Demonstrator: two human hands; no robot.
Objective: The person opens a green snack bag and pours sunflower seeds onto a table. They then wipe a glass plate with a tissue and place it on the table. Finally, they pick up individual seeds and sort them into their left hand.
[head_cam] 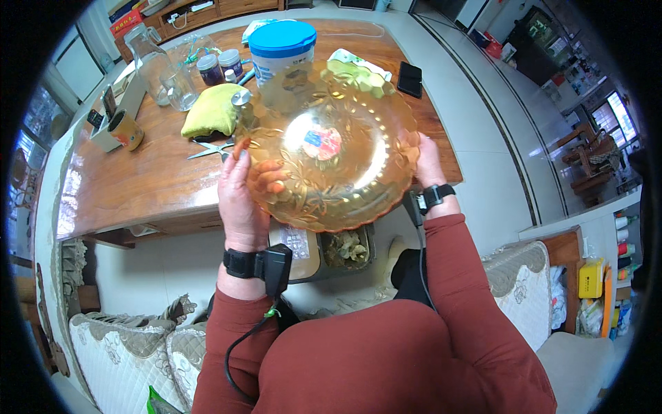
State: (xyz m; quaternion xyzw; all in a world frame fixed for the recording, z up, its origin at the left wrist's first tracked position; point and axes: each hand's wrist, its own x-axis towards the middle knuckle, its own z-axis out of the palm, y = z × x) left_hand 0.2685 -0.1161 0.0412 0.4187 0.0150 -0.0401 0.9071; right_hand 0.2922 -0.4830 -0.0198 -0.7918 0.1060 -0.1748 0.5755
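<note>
Both of my hands hold up a large amber glass plate [331, 191] with a scalloped rim and embossed pattern, above the near side of a wooden table [139, 181]. A colourful sticker [322, 143] shows at its middle. My left hand [243, 202] grips the left rim; its fingers show through the glass. On the opposite side my right hand [428, 161] grasps the right rim, part of it behind the glass. Just left of the plate lie scissors [209, 149] and a folded yellow cloth [211, 111].
Behind the plate stands a blue-lidded tub [282, 41]. A glass pitcher [150, 62], a glass mug [178, 90], two jars [220, 66] and a patterned cup [125, 130] stand at left. A black phone [410, 79] lies near the right edge. Below is a waste bin [346, 248].
</note>
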